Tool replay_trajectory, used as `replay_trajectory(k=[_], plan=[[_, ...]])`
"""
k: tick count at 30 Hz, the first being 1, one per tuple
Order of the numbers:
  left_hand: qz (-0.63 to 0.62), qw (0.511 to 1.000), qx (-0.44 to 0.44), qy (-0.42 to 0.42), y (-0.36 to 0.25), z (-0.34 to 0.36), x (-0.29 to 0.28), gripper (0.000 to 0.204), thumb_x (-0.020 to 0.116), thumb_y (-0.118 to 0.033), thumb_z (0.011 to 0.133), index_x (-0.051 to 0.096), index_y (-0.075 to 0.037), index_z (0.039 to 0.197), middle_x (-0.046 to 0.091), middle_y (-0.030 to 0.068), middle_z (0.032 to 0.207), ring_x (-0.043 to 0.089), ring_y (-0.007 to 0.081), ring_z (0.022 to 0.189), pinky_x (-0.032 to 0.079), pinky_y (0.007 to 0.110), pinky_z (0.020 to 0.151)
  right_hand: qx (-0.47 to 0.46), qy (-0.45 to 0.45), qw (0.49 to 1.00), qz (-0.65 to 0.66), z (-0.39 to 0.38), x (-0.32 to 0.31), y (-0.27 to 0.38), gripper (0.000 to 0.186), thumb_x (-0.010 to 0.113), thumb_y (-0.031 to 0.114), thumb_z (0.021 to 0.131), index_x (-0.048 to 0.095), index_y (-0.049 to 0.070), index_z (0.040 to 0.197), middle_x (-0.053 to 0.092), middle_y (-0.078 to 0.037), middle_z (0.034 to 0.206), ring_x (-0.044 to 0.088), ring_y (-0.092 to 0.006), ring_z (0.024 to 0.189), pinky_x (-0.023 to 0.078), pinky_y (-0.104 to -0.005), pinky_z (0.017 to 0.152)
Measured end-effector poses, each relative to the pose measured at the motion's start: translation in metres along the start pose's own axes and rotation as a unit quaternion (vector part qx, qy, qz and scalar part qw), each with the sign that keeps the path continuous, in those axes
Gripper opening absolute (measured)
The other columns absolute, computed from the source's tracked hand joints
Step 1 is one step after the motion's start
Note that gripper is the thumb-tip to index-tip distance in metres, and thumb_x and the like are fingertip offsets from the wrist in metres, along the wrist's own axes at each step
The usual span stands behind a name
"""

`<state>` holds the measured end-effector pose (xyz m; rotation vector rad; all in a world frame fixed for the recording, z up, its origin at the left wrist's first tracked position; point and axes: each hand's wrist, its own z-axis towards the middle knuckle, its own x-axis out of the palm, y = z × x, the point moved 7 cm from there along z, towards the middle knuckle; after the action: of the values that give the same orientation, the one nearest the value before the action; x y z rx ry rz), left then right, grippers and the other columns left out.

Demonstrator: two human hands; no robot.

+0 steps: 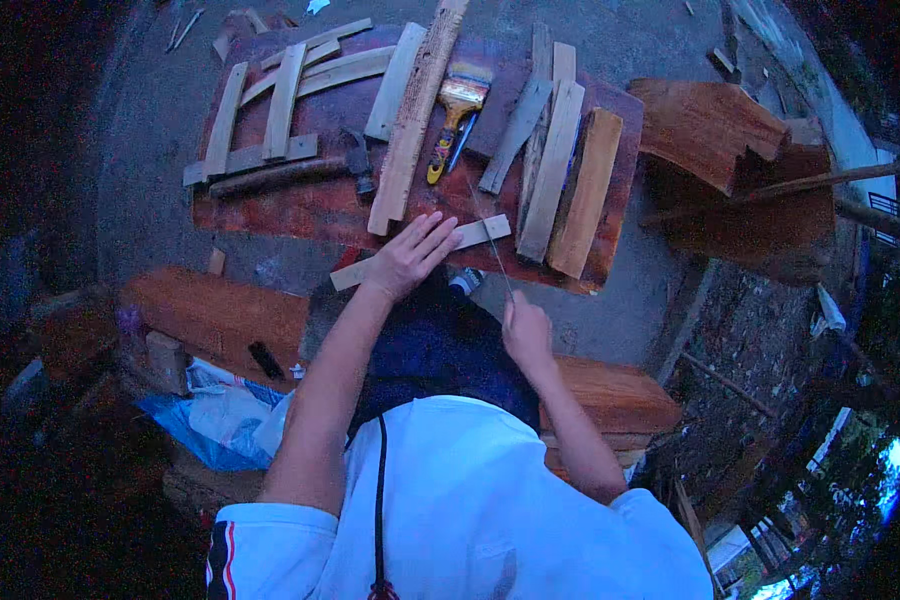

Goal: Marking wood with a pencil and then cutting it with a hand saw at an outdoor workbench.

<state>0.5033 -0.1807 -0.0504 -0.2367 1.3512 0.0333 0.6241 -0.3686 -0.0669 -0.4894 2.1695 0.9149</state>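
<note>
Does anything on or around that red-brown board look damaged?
Yes: the brown panel right of the red-brown board has a jagged, notched edge, as if broken, unlike the board's smoother rim.

A glossy reddish finish is seen on the wooden tabletop (300, 222). A rough, matt wooden face is shown by the long board (420, 115), a smoother one by the pale slat (473, 234). Metal is seen in the thin blade (499, 257), cloth in the shirt (470, 490).

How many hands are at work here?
2. The left hand lies across a pale wood strip; the right hand, nearer the person's right side, holds a long, thin tool. The dark edges could hide others.
</note>
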Motion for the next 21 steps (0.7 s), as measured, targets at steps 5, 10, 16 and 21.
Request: replay_trajectory(k=[5, 10, 16, 21], plan=[[-0.010, 0.998, -0.004, -0.057, 0.005, -0.005, 0.010, 0.052, 0.055, -0.013, 0.086, 0.056, -0.010, 0.138, 0.049, 0.0102, 0.149, 0.049, 0.0291, 0.135, 0.040, 0.043, 0.115, -0.002, -0.012, 1.000, 0.011, -0.035, 0.009, -0.054, 0.017, 0.050, 0.017, 0.099, 0.058, 0.002, 0.099, 0.063, -0.030, 0.074, 0.062, -0.0508, 0.074, 0.048, -0.0602, 0.065], [-0.018, 1.000, -0.008, -0.022, 0.004, -0.002, 0.001, 0.051, 0.056, -0.013, 0.087, 0.056, -0.010, 0.137, 0.053, 0.0096, 0.145, 0.053, 0.0287, 0.132, 0.043, 0.042, 0.113, -0.024, 0.013, 0.999, 0.034, -0.006, -0.001, -0.004, 0.021, 0.049, 0.019, 0.100, 0.058, 0.001, 0.097, 0.063, -0.030, 0.076, 0.062, -0.0512, 0.075, 0.048, -0.0602, 0.067], [-0.029, 0.998, -0.026, -0.056, 0.004, -0.004, 0.006, 0.051, 0.058, -0.013, 0.086, 0.057, -0.011, 0.137, 0.054, 0.0090, 0.144, 0.054, 0.0283, 0.130, 0.045, 0.041, 0.111, -0.017, -0.005, 0.997, 0.071, -0.015, 0.003, -0.030, 0.023, 0.049, 0.021, 0.101, 0.061, 0.002, 0.100, 0.063, -0.030, 0.077, 0.062, -0.0511, 0.076, 0.047, -0.0604, 0.067], [-0.017, 0.999, -0.019, -0.034, 0.005, -0.006, 0.002, 0.050, 0.058, -0.013, 0.086, 0.058, -0.010, 0.136, 0.054, 0.0091, 0.144, 0.054, 0.0286, 0.130, 0.045, 0.042, 0.111, -0.005, 0.036, 0.997, 0.071, -0.005, -0.003, -0.006, 0.022, 0.049, 0.021, 0.100, 0.061, 0.003, 0.104, 0.062, -0.030, 0.077, 0.061, -0.0518, 0.077, 0.046, -0.0610, 0.066]])
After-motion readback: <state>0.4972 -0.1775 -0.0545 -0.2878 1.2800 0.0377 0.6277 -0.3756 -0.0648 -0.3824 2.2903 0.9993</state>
